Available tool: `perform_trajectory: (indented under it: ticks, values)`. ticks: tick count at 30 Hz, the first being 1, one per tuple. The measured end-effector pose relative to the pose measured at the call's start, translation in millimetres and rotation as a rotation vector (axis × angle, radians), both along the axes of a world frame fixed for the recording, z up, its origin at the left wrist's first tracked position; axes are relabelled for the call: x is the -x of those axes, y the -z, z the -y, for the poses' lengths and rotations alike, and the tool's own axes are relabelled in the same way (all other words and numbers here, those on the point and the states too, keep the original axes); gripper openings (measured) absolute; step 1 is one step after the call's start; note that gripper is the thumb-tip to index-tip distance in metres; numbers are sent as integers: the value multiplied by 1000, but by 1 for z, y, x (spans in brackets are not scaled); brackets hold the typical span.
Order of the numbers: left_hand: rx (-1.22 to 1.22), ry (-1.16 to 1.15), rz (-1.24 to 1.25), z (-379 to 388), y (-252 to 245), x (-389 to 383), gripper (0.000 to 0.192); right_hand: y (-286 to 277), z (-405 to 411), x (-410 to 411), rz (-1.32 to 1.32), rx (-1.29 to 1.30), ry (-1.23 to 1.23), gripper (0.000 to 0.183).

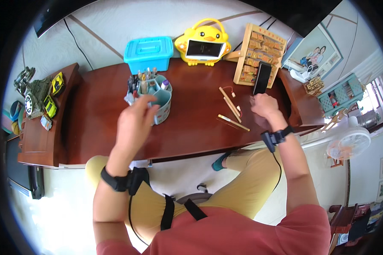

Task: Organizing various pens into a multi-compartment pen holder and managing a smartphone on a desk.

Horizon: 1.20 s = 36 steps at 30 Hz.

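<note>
My left hand (134, 122) is over the near side of a light-blue divided pen holder (163, 112), fingers apart; whether the fingertips touch it is unclear. Pens, markers and small bottles stand in the holder. My right hand (264, 104) rests low over the right part of the dark wooden desk (191, 134), fingers bent, just below a black smartphone (262, 78). What its fingers hold, if anything, is hidden. Between the hands lie wooden sticks (230, 105) with red cord and small white ends, and a thin yellow pen-like stick (233, 123).
A blue lidded plastic box (148, 52), a yellow duck-shaped tablet (205, 47) and a wooden rack of small blocks (246, 54) stand along the back. Toy cars (50, 106) and an ornate telephone (35, 95) sit on the raised left side. A white fan (351, 143) is at right.
</note>
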<state>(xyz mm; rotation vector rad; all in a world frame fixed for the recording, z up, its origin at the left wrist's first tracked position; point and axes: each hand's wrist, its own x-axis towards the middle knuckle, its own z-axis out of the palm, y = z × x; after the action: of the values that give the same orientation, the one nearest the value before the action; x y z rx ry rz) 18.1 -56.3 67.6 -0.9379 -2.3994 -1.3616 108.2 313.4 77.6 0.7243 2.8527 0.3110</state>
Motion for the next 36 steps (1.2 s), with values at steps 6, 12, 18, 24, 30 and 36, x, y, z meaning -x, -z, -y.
perform_trajectory:
  ticks: [6, 12, 18, 24, 30, 36]
  values:
    - [339, 379, -60, -48, 56, -38, 42, 106, 49, -26, -808, -94, -489, 14]
    - [557, 533, 12, -44, 93, -36, 54, 80, 82, -37, -585, 237, -832, 24]
    - [573, 574, 89, -59, 86, -40, 46, 91, 85, -29, -324, 323, -721, 32]
    - [341, 450, 236, -57, 95, -34, 45, 96, 89, -15, -294, 335, -710, 32]
    - [258, 322, 253, -61, 115, -30, 38, 89, 107, -10, -353, 310, -804, 29]
    - [-132, 522, 655, -52, 64, -25, 15, 46, 159, -5, -690, 708, -780, 27]
